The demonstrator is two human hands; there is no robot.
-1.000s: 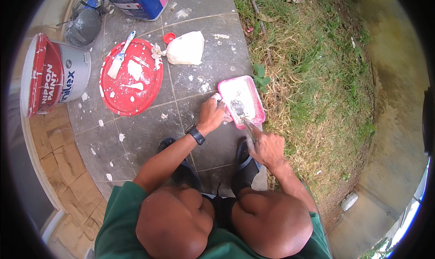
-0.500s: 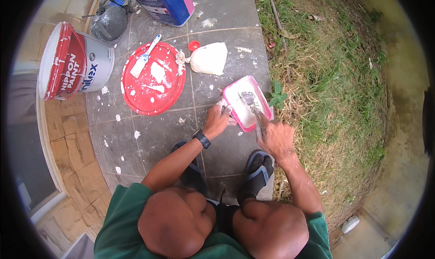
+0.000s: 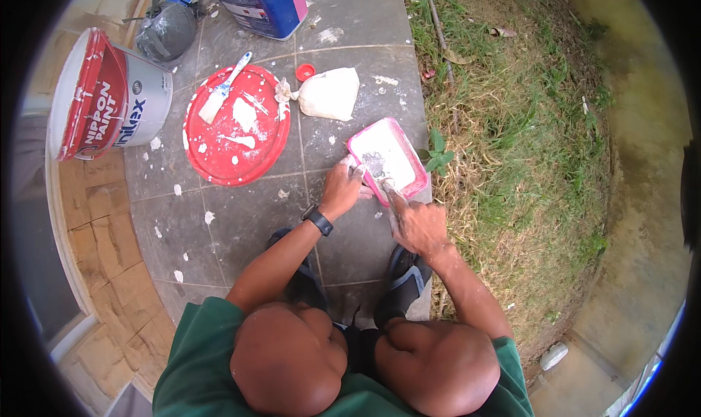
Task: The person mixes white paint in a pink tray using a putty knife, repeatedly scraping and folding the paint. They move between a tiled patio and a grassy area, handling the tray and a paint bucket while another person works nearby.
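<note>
A shallow pink-rimmed tub (image 3: 421,190) holds white paste with a grey patch in it. It sits tilted towards its left side on the tiles in front of me. My left hand (image 3: 343,190), a dark watch on its wrist, grips the tub's near left edge with paste-smeared fingers. Over the near edge, my right hand (image 3: 418,223) is closed with its fingertips down at the paste. Something narrow and paste-coated seems to stick out from those fingers, but its kind is too small and smeared to tell.
Left of the tub lie a red lid (image 3: 241,165) bearing a paintbrush (image 3: 225,88), a knotted bag of white material (image 3: 328,96) and a small red cap (image 3: 304,71). Further out stand a paint bucket (image 3: 150,88), a blue jug (image 3: 266,8) and a grey bag (image 3: 166,33). Grass (image 3: 511,183) borders the tiles.
The tub has turned and tipped in my left hand. My right fingertips have shifted to its near left part, and the grey patch lies closer to the left side.
</note>
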